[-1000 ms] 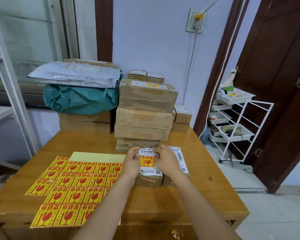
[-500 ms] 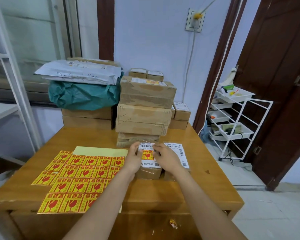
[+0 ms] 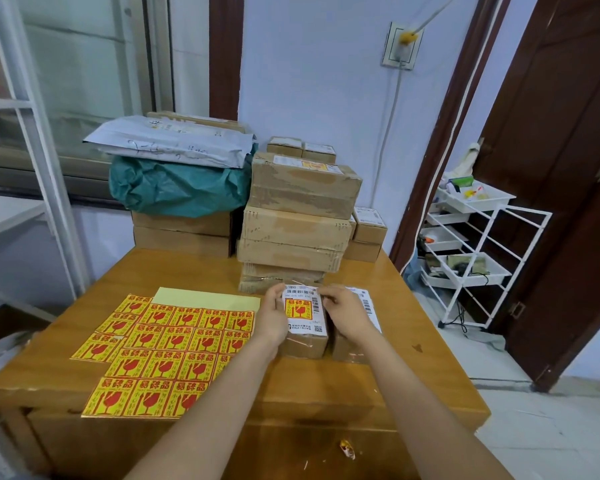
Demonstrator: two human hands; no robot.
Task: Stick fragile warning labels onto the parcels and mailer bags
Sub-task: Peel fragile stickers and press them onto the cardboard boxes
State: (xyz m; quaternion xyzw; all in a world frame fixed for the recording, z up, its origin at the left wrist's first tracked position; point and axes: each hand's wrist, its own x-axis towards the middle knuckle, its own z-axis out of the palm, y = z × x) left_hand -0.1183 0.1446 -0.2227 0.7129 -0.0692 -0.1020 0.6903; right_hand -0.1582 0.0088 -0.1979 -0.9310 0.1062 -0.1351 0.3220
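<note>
While your left hand (image 3: 273, 318) and right hand (image 3: 346, 315) flank the small parcel (image 3: 303, 336) near the middle of the table (image 3: 395, 344), fingers curled against its two sides, keep it steady. With the fragile label (image 3: 298, 309) already lying on its white shipping slip, rub it flat from centre to edges. Its barcode looks uncovered; keep it so.

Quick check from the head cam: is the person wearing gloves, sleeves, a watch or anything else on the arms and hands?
Nothing worn that the view shows. The left hand and right hand are bare, with no gloves, and no rings or tape visible on the fingers. Both forearms are uncovered from wrist to frame edge: no sleeves, watch, bracelets or markings.
</note>
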